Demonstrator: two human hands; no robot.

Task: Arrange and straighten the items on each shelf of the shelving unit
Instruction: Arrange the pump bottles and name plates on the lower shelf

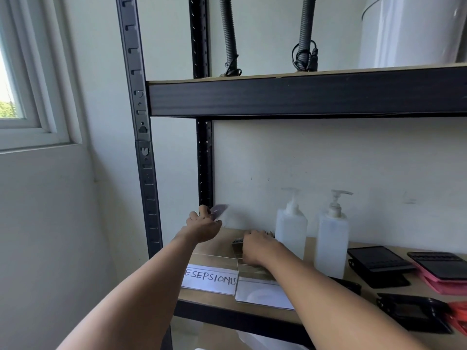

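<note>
Left hand [202, 224] pinching thin card [220, 211]: light, likely bendy, best held by edges. Right hand [255, 245] curled over small stack [238, 246]; grip unclear.

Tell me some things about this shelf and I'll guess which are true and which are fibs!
1. Two pump bottles stand upright on the shelf. True.
2. The left hand holds a small blurry card. True.
3. The right hand is lifting a pump bottle. False: it reaches down at a small dark item beside the bottles, touching neither.
4. The sign with handwritten letters hangs on the wall. False: it sits at the shelf's front edge.
5. Grey hoses rise from the upper shelf. True.
6. The black cases lie left of the bottles. False: they lie to the right.
</note>
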